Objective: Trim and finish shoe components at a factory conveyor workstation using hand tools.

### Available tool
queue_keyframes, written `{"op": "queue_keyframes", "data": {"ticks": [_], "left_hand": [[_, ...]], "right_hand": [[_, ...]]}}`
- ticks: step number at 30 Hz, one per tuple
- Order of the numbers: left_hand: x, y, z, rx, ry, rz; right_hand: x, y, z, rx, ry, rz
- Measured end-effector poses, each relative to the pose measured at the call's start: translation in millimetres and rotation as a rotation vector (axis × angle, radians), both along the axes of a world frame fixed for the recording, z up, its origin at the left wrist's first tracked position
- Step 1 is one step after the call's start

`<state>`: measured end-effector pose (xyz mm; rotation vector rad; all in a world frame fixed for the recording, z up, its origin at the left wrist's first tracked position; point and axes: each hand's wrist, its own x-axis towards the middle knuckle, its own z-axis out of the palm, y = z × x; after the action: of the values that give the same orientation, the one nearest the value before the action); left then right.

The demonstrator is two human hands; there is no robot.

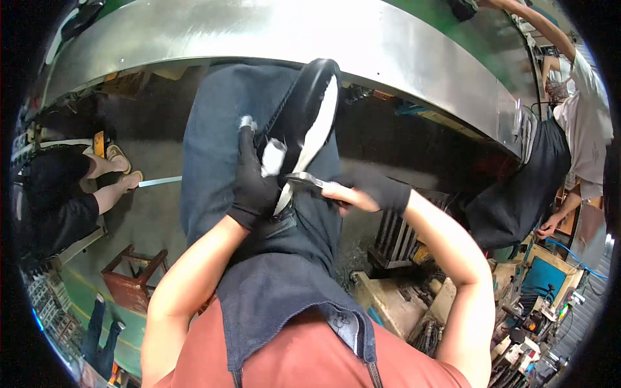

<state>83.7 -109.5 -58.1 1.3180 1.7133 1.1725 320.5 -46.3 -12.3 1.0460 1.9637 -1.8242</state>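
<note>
A black shoe (pixel 294 110) with a pale strip along its right side rests over my apron-covered lap, its toe pointing away from me. My left hand (pixel 255 184), in a black glove with white wrapping on fingertips, grips the shoe's left side near the heel end. In my right hand (pixel 372 191), also in a black glove, is a small metal-headed hand tool (pixel 304 180). Its head touches or lies very close to the pale strip. The fingers cover most of the handle, so its exact kind is unclear. The right hand is slightly blurred.
A curved metal bench edge (pixel 272 32) with a green surface runs across beyond my knees. A co-worker (pixel 585 123) stands at the right, and another seated person (pixel 61 187) is at the left. A brown stool (pixel 134 278) stands behind left; machinery (pixel 394 304) is near my right elbow.
</note>
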Motion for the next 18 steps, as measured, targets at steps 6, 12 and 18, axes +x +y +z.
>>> {"op": "queue_keyframes", "data": {"ticks": [6, 12, 18], "left_hand": [[-18, -8, -32, 0.184, 0.157, -0.201], [-26, 0, -41, 0.096, 0.300, -0.169], [-40, 6, -29, -0.027, 0.060, -0.238]], "right_hand": [[-23, 41, 74, 0.400, -0.253, 0.418], [-71, -38, 119, 0.877, -0.277, 0.320], [-81, -53, 74, 1.007, 0.412, 0.302]]}}
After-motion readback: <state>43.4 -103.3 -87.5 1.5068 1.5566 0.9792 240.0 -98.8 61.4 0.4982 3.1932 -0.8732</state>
